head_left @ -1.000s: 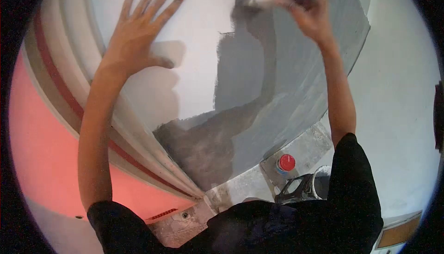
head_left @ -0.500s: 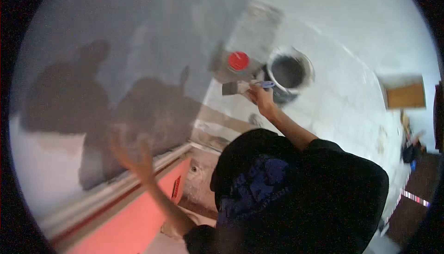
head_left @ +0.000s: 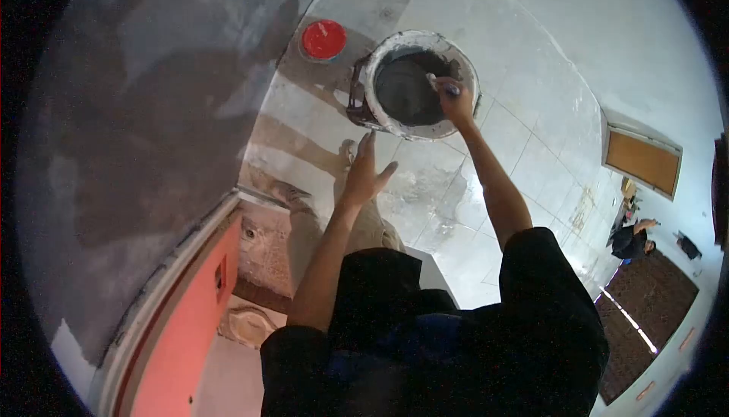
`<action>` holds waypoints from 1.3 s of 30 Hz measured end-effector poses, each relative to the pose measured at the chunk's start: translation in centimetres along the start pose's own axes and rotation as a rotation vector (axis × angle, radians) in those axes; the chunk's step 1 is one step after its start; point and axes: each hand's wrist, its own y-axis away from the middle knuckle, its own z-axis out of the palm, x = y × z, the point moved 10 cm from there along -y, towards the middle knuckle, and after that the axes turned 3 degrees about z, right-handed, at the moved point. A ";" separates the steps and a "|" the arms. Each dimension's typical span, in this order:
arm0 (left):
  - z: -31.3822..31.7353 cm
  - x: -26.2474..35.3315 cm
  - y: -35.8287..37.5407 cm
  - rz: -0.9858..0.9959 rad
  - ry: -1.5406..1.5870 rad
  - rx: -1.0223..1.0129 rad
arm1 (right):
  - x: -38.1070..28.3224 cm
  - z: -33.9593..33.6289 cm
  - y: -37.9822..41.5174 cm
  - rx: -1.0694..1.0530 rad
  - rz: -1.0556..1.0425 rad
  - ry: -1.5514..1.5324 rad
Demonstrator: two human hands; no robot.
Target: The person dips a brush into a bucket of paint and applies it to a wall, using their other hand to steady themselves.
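Currently, right hand point(head_left: 456, 101): gripping a brush point(head_left: 432, 81) at the mouth of the bucket point(head_left: 418, 37)
Left hand point(head_left: 366, 179): empty, spread, just outside the bucket
Brush: slanting leftward over grey mix point(head_left: 406, 98), right hand nearer

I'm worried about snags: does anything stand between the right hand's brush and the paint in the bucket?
Nothing visible does: the right hand holds the brush at the open mouth of the bucket; the red-lidded tub stands outside.

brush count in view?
1: the brush in the right hand, at the mouth of the bucket of gray material; its bristles can't be made out. The left hand holds none. Others may be hidden behind the body or bucket.
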 end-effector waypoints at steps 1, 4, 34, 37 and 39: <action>1.2 -0.4 -1.1 0.000 -0.020 0.029 | 1.4 1.5 -2.1 -0.039 -0.050 0.069; 4.3 -2.2 -3.8 -0.258 0.151 -0.019 | 3.3 3.7 -5.7 -0.115 -0.129 0.165; 5.3 -3.3 -5.0 -0.446 0.367 -0.099 | 9.5 5.2 -1.8 -0.066 0.097 -0.044; 3.0 -4.9 -2.1 -0.388 0.233 -0.106 | 9.4 1.0 -2.0 -0.194 0.102 -0.365; 1.3 -7.6 0.4 -0.334 0.076 -0.139 | 10.1 -2.1 -0.7 -0.264 0.337 -0.730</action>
